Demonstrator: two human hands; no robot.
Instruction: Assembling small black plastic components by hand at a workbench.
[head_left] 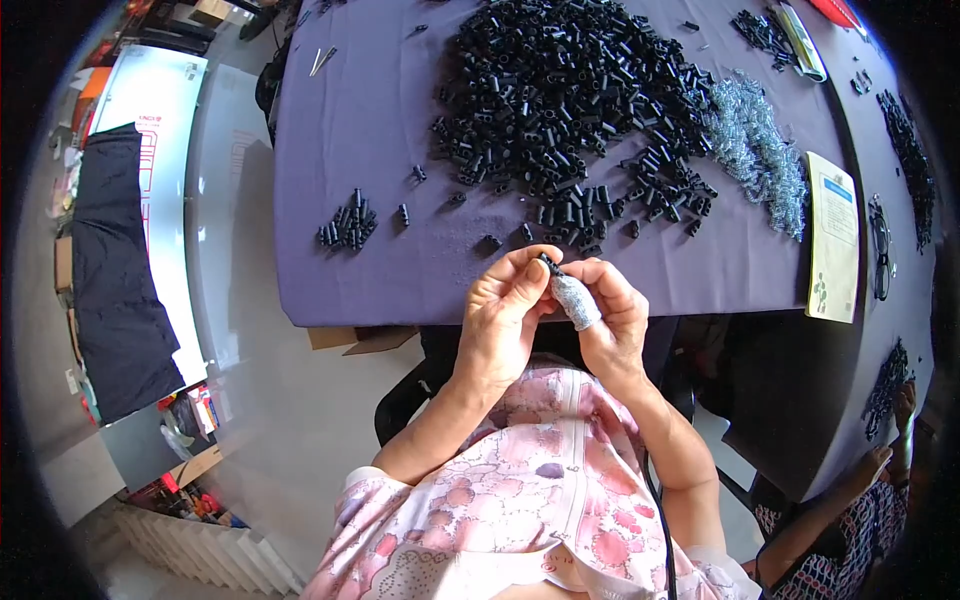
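Note:
My left hand (500, 320) and my right hand (618, 325) meet just over the table's near edge. Between their fingertips is a small black plastic piece (550, 264), pinched by my left thumb and forefinger with my right fingers against it. A grey fabric sleeve (576, 302) covers my right thumb. Beyond my hands spreads a large heap of small black tubular pieces (570, 90), with loose ones along its near side. Shiny clear or silvery coiled bits (757, 150) lie heaped at its right. A smaller group of black pieces (348, 222) sits at the left.
The table has a purple cloth (380, 110). A yellowish booklet (832, 240) lies near its right edge. Eyeglasses (881, 248) and more black pieces (907, 165) are on the adjoining surface, where another person's hands (890, 440) work. A black cloth (120, 270) hangs over a white panel at left.

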